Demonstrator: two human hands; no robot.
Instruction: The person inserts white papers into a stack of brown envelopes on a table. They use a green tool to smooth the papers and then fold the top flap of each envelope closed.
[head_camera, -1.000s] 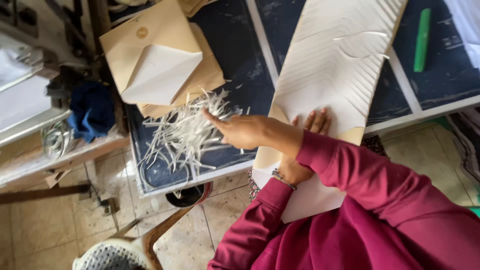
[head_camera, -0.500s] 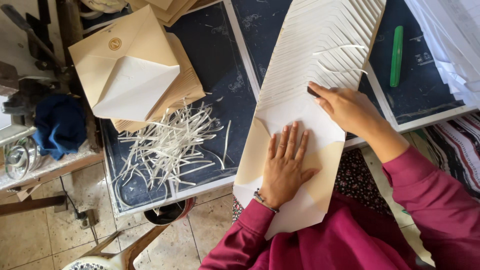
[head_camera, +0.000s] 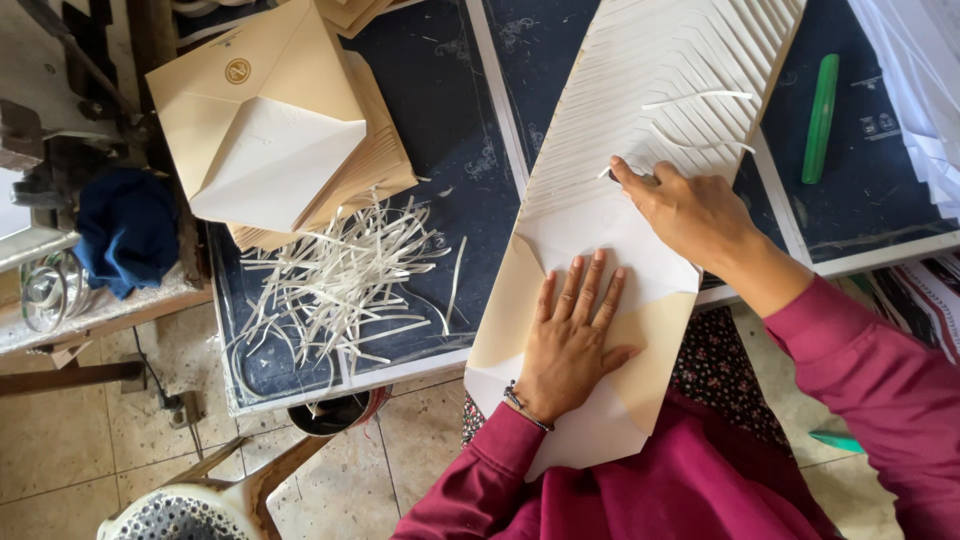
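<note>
A long fanned row of cream envelopes (head_camera: 640, 110) with white flaps lies slanted across the dark mat (head_camera: 450, 150) and hangs over the table's near edge. My left hand (head_camera: 572, 340) lies flat on the lower envelopes with its fingers spread, holding nothing. Higher up the row, my right hand (head_camera: 685, 210) pinches the end of a thin white paper strip (head_camera: 612, 172) at a flap's edge. Two loosened strips (head_camera: 700, 98) curl just above that hand.
A heap of white paper strips (head_camera: 340, 285) lies on the mat to the left, below a stack of tan envelopes (head_camera: 270, 130). A green pen-like tool (head_camera: 822, 115) and white sheets (head_camera: 920, 80) are on the right. A blue cloth (head_camera: 125, 230) sits far left.
My right hand moved from the heap of strips on the left over to the fanned envelopes and closed its fingertips on a strip. My left hand stayed flat on the envelopes.
</note>
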